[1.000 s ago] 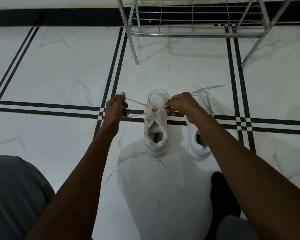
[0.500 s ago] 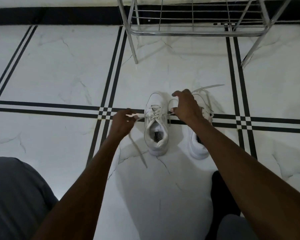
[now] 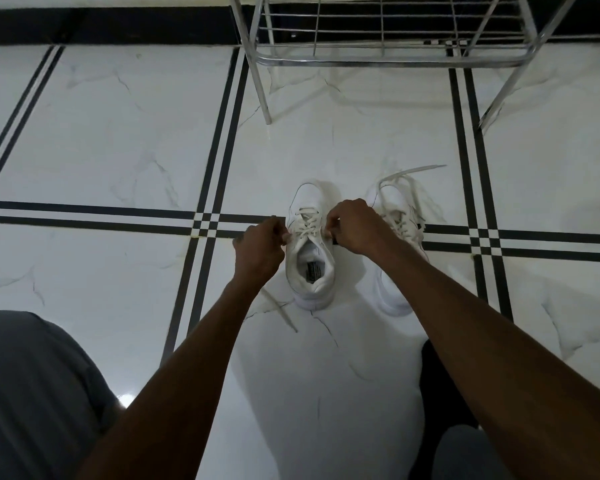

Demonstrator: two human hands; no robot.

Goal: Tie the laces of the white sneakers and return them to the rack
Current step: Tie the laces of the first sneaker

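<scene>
Nearest the camera, grey-clad knees (image 3: 32, 393) sit on either side of the view, cut off by the lower edge, and both forearms reach out to the left sneaker (image 3: 310, 251), which stands on the marble floor (image 3: 118, 133) with its toe pointing at the rack. The left hand (image 3: 258, 252) is curled at that sneaker's left side, pinching a lace (image 3: 284, 315) whose loose end trails back along the floor beside the heel. The right hand (image 3: 352, 226) is curled at the sneaker's right side, pinching the other lace end; half a second ago it was raised over the toe and the left hand was farther out to the left, so both have closed in on the eyelets. The pinched ends themselves are hidden inside the fingers. Just right of the left sneaker, the right sneaker (image 3: 400, 216) is partly covered by the right forearm, its laces sprawled untied. Well beyond both shoes stands the metal rack (image 3: 388, 60), its upper part cut off by the frame.
</scene>
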